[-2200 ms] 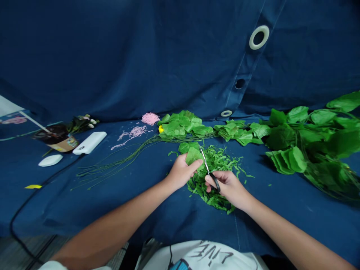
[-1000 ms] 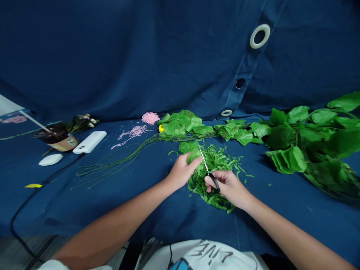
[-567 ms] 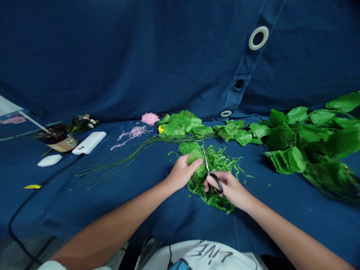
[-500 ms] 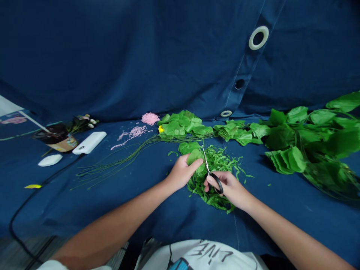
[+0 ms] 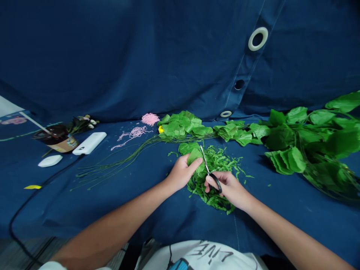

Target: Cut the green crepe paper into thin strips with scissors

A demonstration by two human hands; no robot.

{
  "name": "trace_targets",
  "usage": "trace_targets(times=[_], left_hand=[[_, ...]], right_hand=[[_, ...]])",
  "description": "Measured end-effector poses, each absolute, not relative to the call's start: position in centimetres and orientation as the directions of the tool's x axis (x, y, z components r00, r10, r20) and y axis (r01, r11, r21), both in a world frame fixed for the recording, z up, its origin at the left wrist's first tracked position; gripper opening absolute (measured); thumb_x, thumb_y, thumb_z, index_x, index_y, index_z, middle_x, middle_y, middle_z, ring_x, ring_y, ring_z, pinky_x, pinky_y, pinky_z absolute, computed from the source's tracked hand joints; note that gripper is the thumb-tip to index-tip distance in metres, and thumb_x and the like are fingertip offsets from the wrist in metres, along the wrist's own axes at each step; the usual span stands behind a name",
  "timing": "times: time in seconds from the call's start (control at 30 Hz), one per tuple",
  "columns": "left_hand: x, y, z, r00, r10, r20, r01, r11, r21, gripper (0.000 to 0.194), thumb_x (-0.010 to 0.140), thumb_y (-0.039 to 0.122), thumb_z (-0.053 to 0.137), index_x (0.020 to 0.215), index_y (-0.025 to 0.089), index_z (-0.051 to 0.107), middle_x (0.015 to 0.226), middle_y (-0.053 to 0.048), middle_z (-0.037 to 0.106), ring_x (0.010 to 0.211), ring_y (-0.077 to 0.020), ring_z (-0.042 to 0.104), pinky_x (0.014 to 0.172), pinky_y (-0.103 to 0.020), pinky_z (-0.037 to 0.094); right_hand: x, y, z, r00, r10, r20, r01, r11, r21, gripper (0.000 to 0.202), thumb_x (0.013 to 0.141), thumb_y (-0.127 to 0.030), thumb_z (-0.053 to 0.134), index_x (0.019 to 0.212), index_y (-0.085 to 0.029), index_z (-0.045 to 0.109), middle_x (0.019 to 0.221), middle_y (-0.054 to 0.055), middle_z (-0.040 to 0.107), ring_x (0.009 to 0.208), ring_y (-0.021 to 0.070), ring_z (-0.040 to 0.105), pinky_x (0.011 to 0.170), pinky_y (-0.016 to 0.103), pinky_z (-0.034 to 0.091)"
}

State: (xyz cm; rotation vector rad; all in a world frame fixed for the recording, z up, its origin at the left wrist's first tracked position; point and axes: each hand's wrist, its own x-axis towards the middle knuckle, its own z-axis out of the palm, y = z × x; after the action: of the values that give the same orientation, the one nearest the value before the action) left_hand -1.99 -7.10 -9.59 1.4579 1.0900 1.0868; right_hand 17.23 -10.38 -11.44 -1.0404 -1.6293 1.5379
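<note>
Between thumb and fingers, my left hand (image 5: 184, 170) pinches a green artificial leaf (image 5: 194, 155). My right hand (image 5: 223, 187) grips black-handled scissors (image 5: 205, 160), whose blades point up and away beside the leaf's right edge. Beneath both hands spreads a heap of thin green clippings (image 5: 216, 200). Another green leaf (image 5: 185, 147) lies flat just beyond my left fingers. Past it is a pile of green leaves (image 5: 182, 125) on long thin stems (image 5: 123, 161) that run to the left.
Leafy vines (image 5: 317, 138) cover the right side. Pink shreds (image 5: 150, 119) lie behind on the blue cloth (image 5: 118, 210). Toward the left are a dark cup (image 5: 60, 138) with a straw, a white power bank (image 5: 90, 143) with a black cable (image 5: 30, 195), and a white case (image 5: 50, 161).
The scissors have shifted slightly left, close along the leaf's edge. My left hand keeps its pinch on the leaf and has barely moved.
</note>
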Motion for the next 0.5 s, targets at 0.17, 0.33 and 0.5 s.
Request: trace_targets(times=[0.17, 0.33, 0.5], left_hand=[[-2.06, -7.06, -9.73, 0.177, 0.977, 0.119, 0.118, -0.141, 0.983, 0.028, 0.087, 0.044, 0.061, 0.081, 0.017, 0.060, 0.060, 0.004, 0.051, 0.053, -0.0107, 0.042, 0.054, -0.023, 0.035], [-1.96, -7.21, -9.63, 0.185, 0.962, 0.199, 0.167, -0.231, 0.959, 0.027, 0.090, 0.041, 0.060, 0.083, 0.016, 0.061, 0.072, 0.000, 0.061, 0.065, -0.0132, 0.051, 0.063, -0.023, 0.042], [-1.83, -7.32, -9.57, 0.199, 0.951, 0.237, 0.208, -0.278, 0.938, 0.026, 0.092, 0.039, 0.057, 0.096, 0.015, 0.066, 0.090, -0.004, 0.069, 0.080, -0.0173, 0.059, 0.074, -0.026, 0.046]], right_hand=[[17.32, -10.47, -11.14, -0.502, 0.864, -0.038, 0.103, 0.016, -0.995, 0.045, 0.087, -0.059, 0.063, 0.078, -0.015, 0.070, 0.074, 0.003, 0.065, 0.052, 0.0099, 0.043, 0.047, 0.022, 0.032], [17.31, -10.42, -11.42, -0.497, 0.866, -0.050, 0.129, 0.017, -0.992, 0.046, 0.088, -0.058, 0.062, 0.076, -0.015, 0.068, 0.072, 0.003, 0.063, 0.056, 0.0111, 0.045, 0.047, 0.020, 0.032], [17.27, -10.40, -11.90, -0.484, 0.875, -0.036, 0.136, 0.035, -0.990, 0.046, 0.088, -0.057, 0.062, 0.074, -0.014, 0.068, 0.071, 0.003, 0.064, 0.054, 0.0101, 0.043, 0.046, 0.020, 0.029]])
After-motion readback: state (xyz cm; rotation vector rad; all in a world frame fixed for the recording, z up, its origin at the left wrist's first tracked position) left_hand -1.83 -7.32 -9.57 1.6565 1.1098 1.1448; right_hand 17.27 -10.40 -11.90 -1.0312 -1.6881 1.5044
